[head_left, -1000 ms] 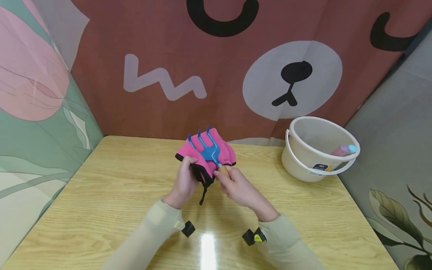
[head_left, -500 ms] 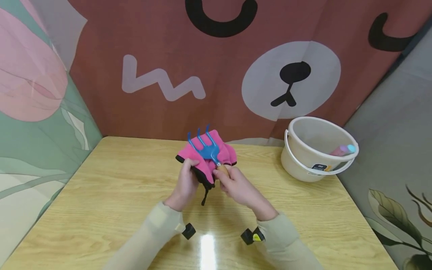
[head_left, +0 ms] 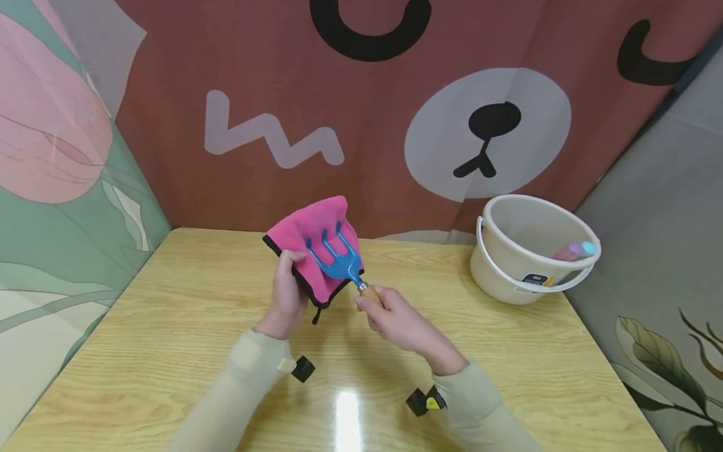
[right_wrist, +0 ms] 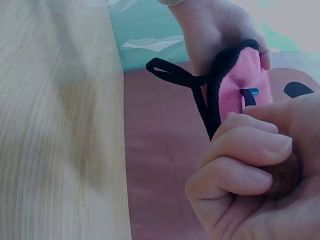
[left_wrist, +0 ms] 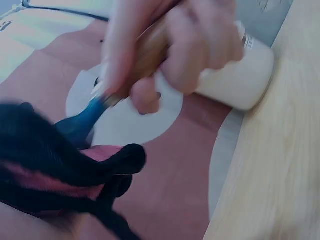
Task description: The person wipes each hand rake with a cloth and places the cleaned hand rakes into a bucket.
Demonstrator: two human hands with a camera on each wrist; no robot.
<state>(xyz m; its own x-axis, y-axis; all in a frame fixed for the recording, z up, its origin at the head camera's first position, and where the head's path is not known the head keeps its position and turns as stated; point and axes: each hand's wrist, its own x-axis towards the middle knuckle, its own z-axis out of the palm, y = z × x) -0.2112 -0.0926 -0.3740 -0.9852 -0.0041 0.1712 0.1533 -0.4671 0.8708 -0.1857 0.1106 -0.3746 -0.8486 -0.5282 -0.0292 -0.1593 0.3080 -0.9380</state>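
My left hand (head_left: 287, 295) grips a pink cloth (head_left: 316, 232) with black edging and a small hanging loop, thumb on its front. In my right hand (head_left: 398, 317) is a small hand rake with blue tines (head_left: 341, 263) and a wooden handle (head_left: 371, 295), fingers curled round the handle. The tines point up and left and overlap the cloth's face in the head view. Both things are held up over the table. In the right wrist view the handle's rounded end (right_wrist: 286, 176) shows between the fingers, and the black loop (right_wrist: 170, 72) hangs from the cloth.
A pale bucket (head_left: 508, 276) with its handle down stands at the table's back right, with a pink and a blue-tipped item (head_left: 576, 251) inside. The wooden table (head_left: 169, 326) meets a bear-print curtain (head_left: 373, 138) at the back.
My left hand has moved left, and the cloth now stands more spread and higher behind the rake. The rake's head has tilted left and lowered slightly, while my right hand has barely moved.
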